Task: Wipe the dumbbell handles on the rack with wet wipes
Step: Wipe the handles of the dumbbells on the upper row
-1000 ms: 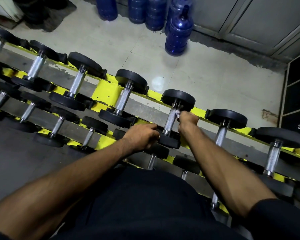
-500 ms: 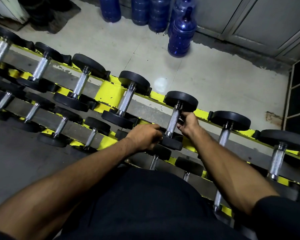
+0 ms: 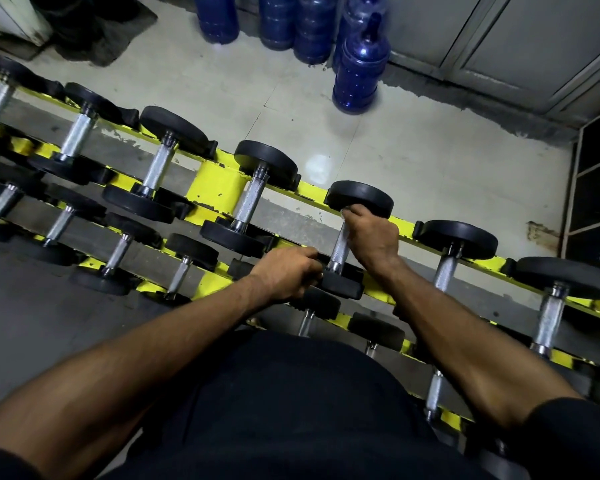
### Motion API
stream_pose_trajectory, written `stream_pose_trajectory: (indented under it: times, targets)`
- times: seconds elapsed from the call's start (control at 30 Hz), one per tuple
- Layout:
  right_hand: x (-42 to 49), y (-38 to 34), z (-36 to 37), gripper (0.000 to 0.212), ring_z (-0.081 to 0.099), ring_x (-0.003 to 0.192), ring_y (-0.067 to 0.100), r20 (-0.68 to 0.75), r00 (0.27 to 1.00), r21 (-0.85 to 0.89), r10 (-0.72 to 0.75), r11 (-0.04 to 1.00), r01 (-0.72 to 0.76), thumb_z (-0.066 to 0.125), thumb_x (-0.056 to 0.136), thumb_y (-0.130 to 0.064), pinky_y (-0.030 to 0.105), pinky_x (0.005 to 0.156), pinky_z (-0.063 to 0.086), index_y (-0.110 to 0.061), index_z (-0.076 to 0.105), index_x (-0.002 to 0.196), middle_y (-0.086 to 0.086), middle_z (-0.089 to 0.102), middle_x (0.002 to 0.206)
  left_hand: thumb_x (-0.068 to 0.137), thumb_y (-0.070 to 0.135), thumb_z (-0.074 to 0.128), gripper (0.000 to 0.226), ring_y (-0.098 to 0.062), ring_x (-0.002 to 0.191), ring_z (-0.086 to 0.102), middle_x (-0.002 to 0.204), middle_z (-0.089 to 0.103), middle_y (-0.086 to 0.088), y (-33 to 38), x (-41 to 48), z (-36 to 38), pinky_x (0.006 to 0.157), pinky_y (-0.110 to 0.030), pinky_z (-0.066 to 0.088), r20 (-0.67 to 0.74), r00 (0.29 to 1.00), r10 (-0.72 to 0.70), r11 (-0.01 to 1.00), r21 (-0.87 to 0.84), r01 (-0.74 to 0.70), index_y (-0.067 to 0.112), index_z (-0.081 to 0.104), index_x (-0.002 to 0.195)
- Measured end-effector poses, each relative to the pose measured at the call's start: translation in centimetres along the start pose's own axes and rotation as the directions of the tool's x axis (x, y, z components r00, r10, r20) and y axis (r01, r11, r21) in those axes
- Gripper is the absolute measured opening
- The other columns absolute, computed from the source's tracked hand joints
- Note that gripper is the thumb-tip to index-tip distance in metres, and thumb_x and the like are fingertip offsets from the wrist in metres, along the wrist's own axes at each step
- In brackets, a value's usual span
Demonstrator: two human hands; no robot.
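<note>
Centre frame, the right hand [image 3: 373, 237] curls round the top of 1 dumbbell handle [image 3: 338, 251] on the yellow rack [image 3: 219, 183], a scrap of wet wipe [image 3: 344, 212] showing at its fingertips. The left hand [image 3: 286, 273] curls on the near head [image 3: 342, 287]. Heavy, rigid steel by the look; the knurling will likely snag the soft wipe, so wrap it round the bar.
</note>
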State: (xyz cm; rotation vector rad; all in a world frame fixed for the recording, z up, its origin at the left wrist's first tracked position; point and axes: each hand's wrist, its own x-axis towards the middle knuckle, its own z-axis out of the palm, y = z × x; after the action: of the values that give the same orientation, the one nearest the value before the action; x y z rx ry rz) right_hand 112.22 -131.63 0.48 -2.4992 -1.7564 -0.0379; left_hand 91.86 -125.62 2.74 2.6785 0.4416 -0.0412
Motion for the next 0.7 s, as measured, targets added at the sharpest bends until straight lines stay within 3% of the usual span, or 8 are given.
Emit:
stream_pose_trajectory:
  times: [0.07, 0.2, 0.3, 0.4, 0.57, 0.7]
  targets:
    - [0.6, -0.7, -0.4, 0.038, 0.07, 0.083, 0.032, 0.157, 0.987, -0.096, -0.033, 0.994, 0.048, 0.057, 0.088, -0.013, 0.033, 0.06, 0.049, -0.024, 0.062, 0.125, -0.007, 0.061, 0.127, 0.089, 0.026, 0.071, 0.007, -0.018, 0.084, 0.061, 0.095, 0.059, 0.004, 0.0, -0.1, 0.2, 0.062, -0.026, 0.044, -0.016, 1.0, 0.002, 1.0, 0.001, -0.002, 0.023, 0.072, 0.095]
    - [1.5, -2.1, -0.9, 0.016, 0.067, 0.091, 0.025, 0.429, 0.88, -0.092, -0.205, 0.959, 0.268, 0.06, 0.092, -0.024, 0.032, 0.065, 0.051, -0.026, 0.07, 0.104, -0.001, 0.07, 0.105, 0.089, 0.026, 0.071, 0.004, -0.018, 0.081, 0.06, 0.092, 0.059, 0.005, -0.1, -0.2, 0.4, 0.059, -0.024, 0.039, -0.039, 0.999, 0.008, 1.0, 0.003, -0.008, 0.022, 0.072, 0.091]
    - [1.7, -1.7, -1.5, 0.013, 0.068, 0.086, 0.028, 0.324, 0.935, -0.136, -0.145, 0.971, 0.198, 0.061, 0.089, -0.017, 0.033, 0.061, 0.051, -0.022, 0.069, 0.097, -0.001, 0.07, 0.1, 0.092, 0.027, 0.068, 0.007, -0.016, 0.083, 0.06, 0.093, 0.059, 0.004, 0.0, -0.3, 0.3, 0.062, -0.024, 0.039, -0.05, 0.999, 0.02, 1.0, -0.003, -0.02, 0.022, 0.072, 0.093]
    - [1.6, -1.2, -1.4, 0.022, 0.068, 0.082, 0.029, 0.198, 0.978, -0.169, -0.059, 0.981, 0.093, 0.062, 0.086, -0.011, 0.032, 0.057, 0.05, -0.019, 0.068, 0.105, -0.004, 0.067, 0.107, 0.091, 0.026, 0.069, 0.005, -0.017, 0.083, 0.06, 0.094, 0.059, 0.003, 0.1, -0.4, 0.3, 0.063, -0.024, 0.04, -0.05, 0.999, 0.013, 1.0, -0.004, -0.013, 0.022, 0.072, 0.093]
    - [1.7, -1.4, -1.1, 0.022, 0.067, 0.097, 0.023, 0.376, 0.918, 0.007, -0.125, 0.991, 0.132, 0.06, 0.092, -0.032, 0.03, 0.068, 0.052, -0.03, 0.072, 0.11, -0.005, 0.072, 0.109, 0.093, 0.027, 0.066, 0.011, -0.018, 0.087, 0.062, 0.101, 0.06, 0.004, 0.0, -0.1, 0.0, 0.063, -0.027, 0.044, 0.006, 1.0, 0.022, 1.0, 0.008, -0.022, 0.023, 0.073, 0.101]
    - [1.7, -0.9, -1.2, 0.013, 0.063, 0.088, 0.028, 0.158, 0.986, -0.11, -0.058, 0.991, 0.076, 0.067, 0.088, -0.024, 0.031, 0.058, 0.042, -0.019, 0.073, 0.098, 0.0, 0.064, 0.104, 0.095, 0.028, 0.064, 0.014, -0.016, 0.09, 0.061, 0.103, 0.059, 0.004, 0.1, 0.0, -0.4, 0.063, -0.026, 0.038, 0.021, 0.999, 0.035, 0.999, 0.02, -0.035, 0.024, 0.072, 0.104]
